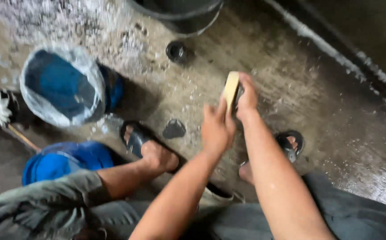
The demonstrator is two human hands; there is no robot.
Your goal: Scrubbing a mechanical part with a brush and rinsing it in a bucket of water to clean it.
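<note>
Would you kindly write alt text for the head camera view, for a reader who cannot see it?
Two bare hands, left hand and right hand, hold a pale yellow block above a wet concrete floor. Below are feet in dark sandals; at left, a blue bucket lined with clear plastic.

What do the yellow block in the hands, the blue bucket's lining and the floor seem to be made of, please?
The yellow block, held between the left hand and right hand, looks like a sponge or soap bar: matte, pale, flat-edged; blur leaves it open. The blue bucket looks plastic, lined with a thin, clear, crinkled plastic bag. The floor looks like rough wet concrete, grey-brown and glistening.
</note>
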